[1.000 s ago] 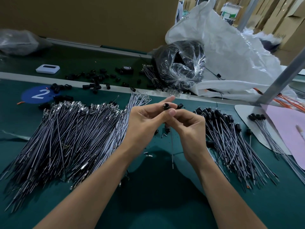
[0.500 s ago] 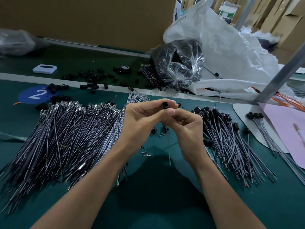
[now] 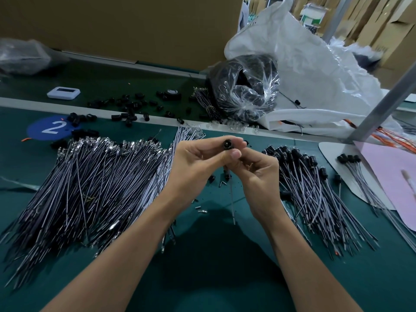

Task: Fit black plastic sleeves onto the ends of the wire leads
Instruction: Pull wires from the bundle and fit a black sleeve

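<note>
Black hollow sleeve (image 3: 226, 145) (round), thin wire (image 3: 232, 199)

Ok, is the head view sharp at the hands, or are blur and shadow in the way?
Head view: black sleeve in the left hand is sharp; wire pile smears toward the left edge; shadow darkens the mat under the wrists; clear bag glares.
</note>
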